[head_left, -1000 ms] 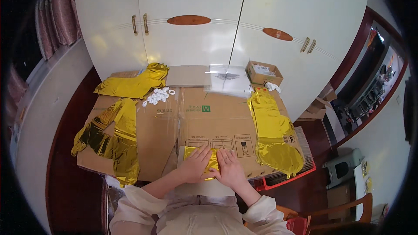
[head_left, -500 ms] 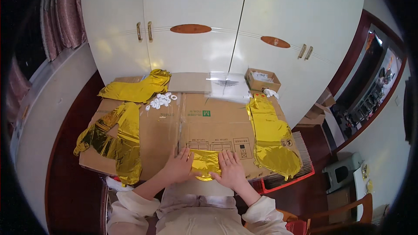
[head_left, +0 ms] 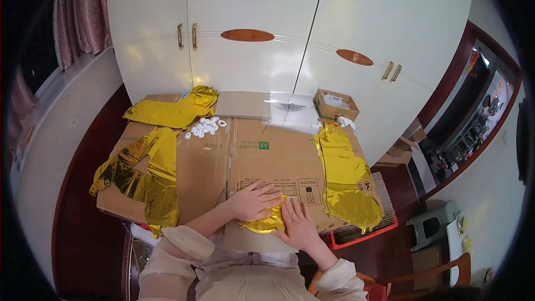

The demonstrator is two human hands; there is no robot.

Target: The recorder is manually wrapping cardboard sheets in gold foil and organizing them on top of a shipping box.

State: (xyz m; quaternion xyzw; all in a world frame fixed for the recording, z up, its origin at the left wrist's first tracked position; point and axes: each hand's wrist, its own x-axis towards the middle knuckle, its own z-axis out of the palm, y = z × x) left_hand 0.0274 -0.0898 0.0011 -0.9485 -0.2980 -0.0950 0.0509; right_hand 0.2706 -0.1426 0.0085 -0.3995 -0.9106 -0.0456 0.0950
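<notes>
A small folded piece of shiny gold foil, seemingly a foil balloon (head_left: 262, 225), lies at the near edge of the cardboard, over a beige sheet (head_left: 253, 241). Across its top my left hand (head_left: 251, 203) rests flat, fingers stretched to the right. My right hand (head_left: 300, 224) lies open along its right edge, fingers pointing away from me. Both hands cover part of the foil. Larger gold foil balloons lie flat around: one at the left (head_left: 160, 170), another at the far left (head_left: 170, 112), and one at the right (head_left: 346, 173).
Flattened cardboard (head_left: 203, 175) covers the work surface. At the back are a pile of small white rings (head_left: 205, 126), a clear plastic packet (head_left: 292, 110) and an open carton (head_left: 336, 102). A red crate (head_left: 365, 238) stands below the right edge; white cabinets (head_left: 251, 0) rise behind.
My left hand has slid from the foil's left edge across its top to the right. The foil shows smaller between my hands, and the beige sheet beneath it is more visible.
</notes>
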